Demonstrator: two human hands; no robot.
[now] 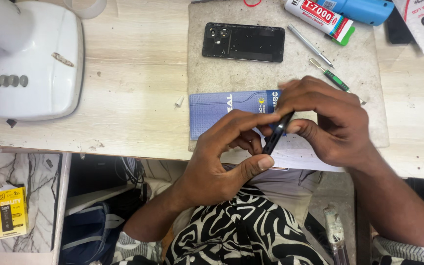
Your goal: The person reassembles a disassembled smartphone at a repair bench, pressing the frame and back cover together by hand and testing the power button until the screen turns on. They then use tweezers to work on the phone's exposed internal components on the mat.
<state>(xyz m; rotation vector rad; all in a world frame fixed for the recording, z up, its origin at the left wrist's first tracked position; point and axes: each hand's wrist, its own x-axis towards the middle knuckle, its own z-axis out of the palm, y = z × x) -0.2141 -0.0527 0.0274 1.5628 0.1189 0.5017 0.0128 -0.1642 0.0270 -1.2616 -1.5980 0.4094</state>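
Both hands meet just over the near edge of the table, above a lap in a black-and-white patterned shirt. Held between them is a thin black phone part, seen edge-on and tilted, so only its narrow side shows. Fingers of the left hand curl around its lower end, the thumb lying flat under the bottom tip and the forefinger stretched along the upper side. Over its top end the right hand arches, fingertips bunched and pressed together on the part, thumb tucked beneath. Each hand is pinching the part, and neither is spread.

Directly under the fingers lies a blue card packet, partly hidden by the knuckles, resting on a grey work mat. Beyond the fingertips, farther up the mat, a black phone back lies flat with its camera holes to the left. Just past the right knuckles sit a green-handled tool and a slim metal screwdriver. A white glue tube lies beyond those. Well off to the left of the left hand stands a white lamp base.
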